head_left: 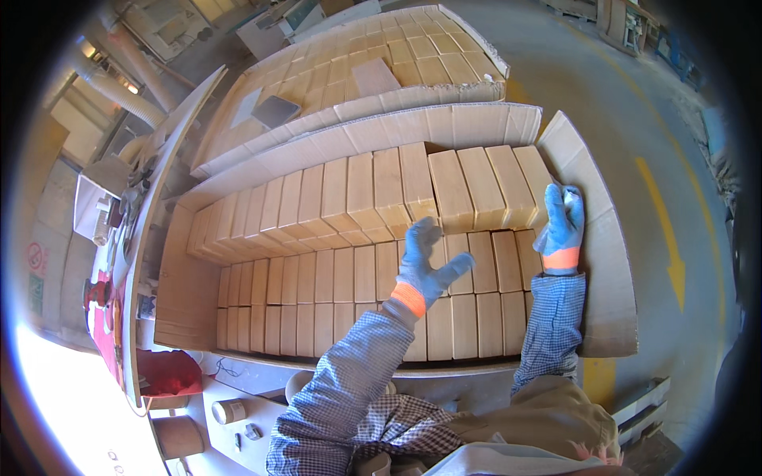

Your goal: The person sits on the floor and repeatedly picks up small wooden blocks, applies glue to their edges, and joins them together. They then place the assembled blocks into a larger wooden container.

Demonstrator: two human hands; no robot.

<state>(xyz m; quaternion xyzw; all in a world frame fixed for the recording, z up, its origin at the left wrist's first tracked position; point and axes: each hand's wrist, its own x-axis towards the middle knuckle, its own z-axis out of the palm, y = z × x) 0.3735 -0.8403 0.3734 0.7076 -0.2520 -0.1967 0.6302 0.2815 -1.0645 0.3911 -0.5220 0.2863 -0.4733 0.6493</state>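
Note:
A large open cardboard carton (190, 278) is packed with tan, wood-coloured rectangular blocks (308, 282). The back row is stacked higher than the front rows. At its right end, several blocks (476, 190) sit slightly apart from the rest, with a small step beside them. My left hand (429, 262), in a blue-grey glove with an orange cuff, hovers over the front rows with thumb and fingers spread, holding nothing. My right hand (562, 218), gloved alike, has its fingers stretched upward against the outer face of the last back-row block, beside the carton's right wall.
Behind stands a second carton (444, 99) of similar blocks, with a dark flat piece (275, 112) and a tan sheet (375, 77) on top. A cluttered upright board (159, 182) edges the left side. The floor at right has a yellow arrow (663, 230).

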